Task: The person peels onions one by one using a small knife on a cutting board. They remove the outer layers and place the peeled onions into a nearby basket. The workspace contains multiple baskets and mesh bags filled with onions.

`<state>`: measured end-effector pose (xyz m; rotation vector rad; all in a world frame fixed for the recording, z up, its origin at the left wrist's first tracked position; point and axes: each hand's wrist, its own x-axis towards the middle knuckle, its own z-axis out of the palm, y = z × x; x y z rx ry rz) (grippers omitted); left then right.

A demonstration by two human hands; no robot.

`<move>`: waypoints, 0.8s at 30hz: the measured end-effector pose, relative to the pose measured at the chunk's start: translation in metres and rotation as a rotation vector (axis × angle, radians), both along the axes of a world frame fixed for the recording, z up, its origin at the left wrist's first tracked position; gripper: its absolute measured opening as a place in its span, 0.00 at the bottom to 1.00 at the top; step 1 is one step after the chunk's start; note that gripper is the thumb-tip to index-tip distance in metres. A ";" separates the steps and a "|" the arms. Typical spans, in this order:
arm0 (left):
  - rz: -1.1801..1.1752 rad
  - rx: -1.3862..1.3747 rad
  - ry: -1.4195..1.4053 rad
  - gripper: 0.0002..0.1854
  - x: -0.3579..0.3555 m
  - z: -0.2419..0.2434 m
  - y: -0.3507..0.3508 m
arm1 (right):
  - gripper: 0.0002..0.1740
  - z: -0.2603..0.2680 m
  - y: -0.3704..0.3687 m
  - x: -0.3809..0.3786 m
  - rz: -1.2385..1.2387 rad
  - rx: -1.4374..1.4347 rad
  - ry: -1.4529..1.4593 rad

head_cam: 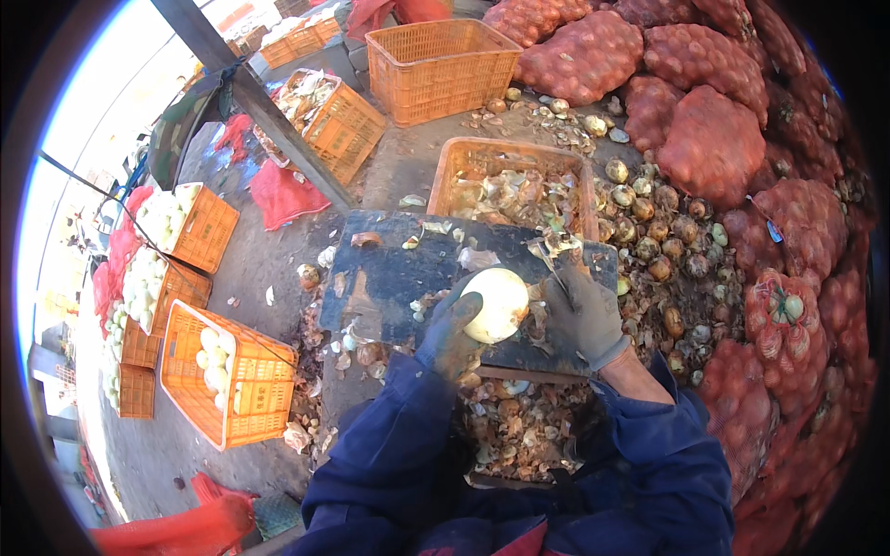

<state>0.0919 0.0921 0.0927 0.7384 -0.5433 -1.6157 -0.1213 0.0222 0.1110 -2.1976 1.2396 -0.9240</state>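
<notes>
A large peeled white onion (495,306) sits in my gloved left hand (450,325), with some brown left near its lower right side. My right hand (583,309), in a grey glove, is closed on a small knife (549,263); its thin blade points up and away, and the handle is mostly hidden. Onion skin (556,243) lies around the blade tip. Both hands are over a dark, worn board (396,260) strewn with scraps of peel. Just beyond the board, an orange plastic crate (514,147) holds loose onion skins.
Unpeeled onions (657,229) lie heaped to the right, backed by stacked red mesh sacks (716,146). On the left, an orange crate (261,389) contains peeled onions (215,361). Another orange crate (445,76) stands at the back. A slanting post (292,128) rises beyond the board's left corner.
</notes>
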 end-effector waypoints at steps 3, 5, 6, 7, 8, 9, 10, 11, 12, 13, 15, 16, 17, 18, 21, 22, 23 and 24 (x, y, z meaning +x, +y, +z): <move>0.037 0.007 0.027 0.42 -0.001 0.005 0.001 | 0.08 0.003 0.002 -0.003 -0.006 0.175 -0.081; 0.066 -0.005 0.061 0.43 -0.001 0.000 0.000 | 0.09 -0.001 0.000 -0.009 -0.026 0.253 -0.092; 0.092 -0.015 0.070 0.44 0.003 -0.004 -0.003 | 0.10 -0.002 -0.003 -0.008 -0.031 0.242 -0.063; 0.118 -0.025 0.079 0.44 0.007 -0.008 -0.004 | 0.11 -0.002 -0.005 -0.006 -0.036 0.231 -0.034; 0.118 -0.034 0.124 0.41 0.011 -0.010 -0.004 | 0.13 0.000 -0.002 -0.007 0.014 0.245 -0.112; 0.122 -0.036 0.172 0.37 0.013 -0.007 -0.003 | 0.15 0.015 0.008 -0.003 0.067 0.266 -0.187; 0.113 -0.042 0.222 0.35 0.012 -0.002 -0.005 | 0.17 0.024 0.015 -0.001 0.108 0.282 -0.261; 0.121 -0.076 0.111 0.33 0.008 0.005 -0.004 | 0.18 0.023 0.017 0.001 0.128 0.263 -0.255; 0.129 -0.109 -0.001 0.32 0.003 0.016 -0.001 | 0.20 0.021 0.019 0.003 0.148 0.246 -0.252; 0.137 -0.142 -0.114 0.30 -0.001 0.020 0.000 | 0.21 0.020 0.020 0.004 0.168 0.228 -0.249; 0.145 -0.107 -0.173 0.28 -0.002 0.017 0.001 | 0.22 0.022 0.018 0.001 0.225 -0.073 -0.088; 0.152 -0.091 -0.203 0.28 -0.001 0.015 0.001 | 0.22 0.024 0.016 -0.001 0.269 -0.128 -0.042; 0.152 -0.084 -0.171 0.28 0.002 0.013 0.000 | 0.23 0.026 0.016 -0.002 0.314 -0.183 0.005; 0.151 -0.078 -0.137 0.28 0.004 0.010 -0.001 | 0.23 0.027 0.017 -0.002 0.314 -0.181 0.026; 0.169 -0.036 -0.103 0.27 0.005 0.011 -0.004 | 0.25 0.029 0.020 0.000 0.318 -0.175 0.085; 0.178 -0.018 -0.102 0.27 0.004 0.012 -0.004 | 0.25 0.030 0.020 0.000 0.321 -0.172 0.101; 0.173 -0.021 -0.105 0.26 0.005 0.010 -0.004 | 0.26 0.030 0.020 0.000 0.323 -0.169 0.118; 0.170 -0.025 -0.108 0.26 0.005 0.008 -0.004 | 0.26 0.030 0.020 0.000 0.331 -0.180 0.118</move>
